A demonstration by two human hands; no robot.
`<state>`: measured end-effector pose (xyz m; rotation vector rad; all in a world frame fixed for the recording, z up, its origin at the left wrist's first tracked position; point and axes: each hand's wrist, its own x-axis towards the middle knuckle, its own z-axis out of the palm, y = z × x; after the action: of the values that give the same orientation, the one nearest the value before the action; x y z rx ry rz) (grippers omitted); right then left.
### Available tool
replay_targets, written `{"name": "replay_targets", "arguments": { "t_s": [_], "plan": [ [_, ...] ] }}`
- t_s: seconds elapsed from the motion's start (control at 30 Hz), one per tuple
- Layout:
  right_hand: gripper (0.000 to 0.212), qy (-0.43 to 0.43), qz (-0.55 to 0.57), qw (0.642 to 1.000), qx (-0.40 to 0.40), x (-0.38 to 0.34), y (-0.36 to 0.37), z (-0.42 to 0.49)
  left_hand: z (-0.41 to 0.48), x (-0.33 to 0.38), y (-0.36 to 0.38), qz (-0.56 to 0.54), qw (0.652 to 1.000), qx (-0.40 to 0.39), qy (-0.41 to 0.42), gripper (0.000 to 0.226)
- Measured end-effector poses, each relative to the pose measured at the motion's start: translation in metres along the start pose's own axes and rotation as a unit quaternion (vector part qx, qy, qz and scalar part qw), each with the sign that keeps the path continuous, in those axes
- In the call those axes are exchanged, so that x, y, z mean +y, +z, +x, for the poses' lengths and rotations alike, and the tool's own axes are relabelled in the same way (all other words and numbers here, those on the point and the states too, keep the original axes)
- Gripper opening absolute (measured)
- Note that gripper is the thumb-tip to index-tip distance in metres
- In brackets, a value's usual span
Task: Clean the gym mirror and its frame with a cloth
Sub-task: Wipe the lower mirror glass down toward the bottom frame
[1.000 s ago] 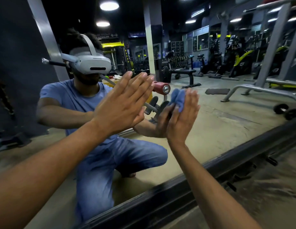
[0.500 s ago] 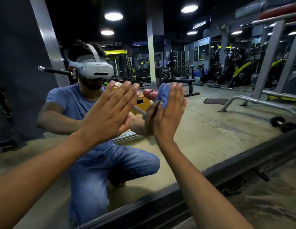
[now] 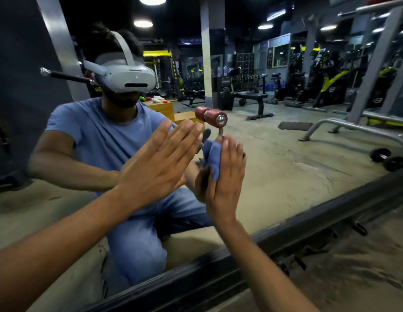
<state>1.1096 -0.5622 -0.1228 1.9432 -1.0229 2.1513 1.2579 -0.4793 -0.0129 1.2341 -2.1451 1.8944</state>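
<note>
While the right hand (image 3: 225, 176) presses the blue cloth (image 3: 212, 157) on the mirror (image 3: 286, 165), the cloth lies under its straight, close fingers (image 3: 232, 152). Beside it the left hand (image 3: 160, 165) lies flat on the glass, fingers straight and together.

Both flat hands (image 3: 158, 167) raised.

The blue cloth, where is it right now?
In the head view, the blue cloth is near the middle, pressed flat against the mirror under the right hand, just right of the left hand.
</note>
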Motion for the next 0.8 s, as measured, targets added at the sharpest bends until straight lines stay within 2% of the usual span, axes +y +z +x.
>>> {"name": "replay_targets", "arguments": {
  "t_s": [0.07,0.13,0.23,0.27,0.4,0.43,0.53,0.57,0.6,0.67,0.73,0.8],
  "plan": [
    [0.059,0.061,0.003,0.998,-0.01,0.013,0.001,-0.051,-0.002,0.0,0.001,-0.005,1.0,0.001,0.02,0.07],
    [0.061,0.169,0.029,0.984,0.037,0.025,0.001,-0.084,-0.006,0.008,0.005,-0.001,0.999,-0.003,0.052,0.066],
    [0.066,0.349,0.061,0.925,0.137,0.031,0.009,-0.108,-0.012,0.021,0.008,-0.006,0.998,-0.006,0.068,0.064],
    [0.066,0.37,0.067,0.915,0.145,0.029,0.012,-0.117,-0.013,0.024,0.009,-0.012,0.998,-0.008,0.069,0.063],
    [0.063,0.376,0.071,0.918,0.107,0.032,0.011,-0.165,-0.018,0.032,0.01,-0.037,0.995,-0.036,0.081,0.063],
    [0.061,0.403,0.066,0.906,0.111,0.041,0.007,-0.167,-0.018,0.033,0.01,-0.039,0.995,-0.042,0.084,0.065],
    [0.064,0.507,0.054,0.841,0.182,0.058,0.006,-0.138,-0.018,0.034,0.011,-0.062,0.994,-0.039,0.079,0.07],
    [0.067,0.506,0.056,0.838,0.196,0.055,0.008,-0.124,-0.017,0.034,0.012,-0.066,0.994,-0.035,0.078,0.071],
    [0.068,0.482,0.053,0.852,0.198,0.047,0.012,-0.114,-0.017,0.034,0.013,-0.064,0.994,-0.032,0.078,0.07],
    [0.065,0.386,0.047,0.905,0.173,0.027,0.021,-0.116,-0.018,0.035,0.013,-0.053,0.994,-0.038,0.086,0.07],
    [0.061,0.317,0.067,0.938,0.123,0.016,0.021,-0.142,-0.018,0.034,0.013,-0.053,0.993,-0.052,0.09,0.07],
    [0.06,0.352,0.069,0.926,0.115,0.028,0.015,-0.171,-0.018,0.034,0.013,-0.065,0.993,-0.052,0.085,0.07]
  ]
}}
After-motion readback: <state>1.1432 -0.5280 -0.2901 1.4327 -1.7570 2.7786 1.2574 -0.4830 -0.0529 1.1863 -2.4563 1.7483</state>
